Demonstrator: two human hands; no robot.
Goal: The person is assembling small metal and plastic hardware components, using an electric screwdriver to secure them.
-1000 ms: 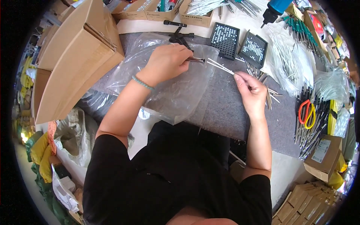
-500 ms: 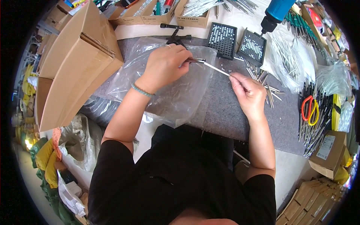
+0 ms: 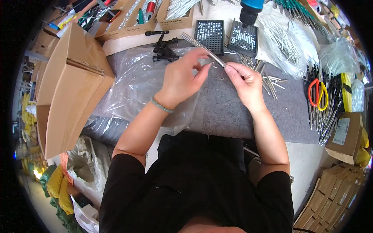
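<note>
A slim silver metal tube (image 3: 215, 59) slants up and to the left from my right hand (image 3: 248, 83), whose thumb and fingers pinch its lower end. My left hand (image 3: 182, 77) is beside the tube, thumb and fingers apart, with its fingertips blurred close to the metal; I cannot tell whether they touch it. Beyond the left hand lie several black clamp-like parts (image 3: 165, 48) on a clear plastic bag (image 3: 136, 73). Two black perforated trays, a left one (image 3: 210, 35) and a right one (image 3: 243, 39), hold small shiny pieces behind the tube.
A blue powered driver (image 3: 251, 9) hangs over the right tray. Loose metal rods (image 3: 272, 83) lie on the grey mat (image 3: 229, 116) by my right hand. Scissors (image 3: 318, 95) rest on dark rods further right. A big cardboard box (image 3: 74, 89) stands at left.
My left hand has let go of the dark-ended piece it gripped and its fingers have parted. A thin white rod showed between the hands before; now the silver tube does. The view has shifted.
</note>
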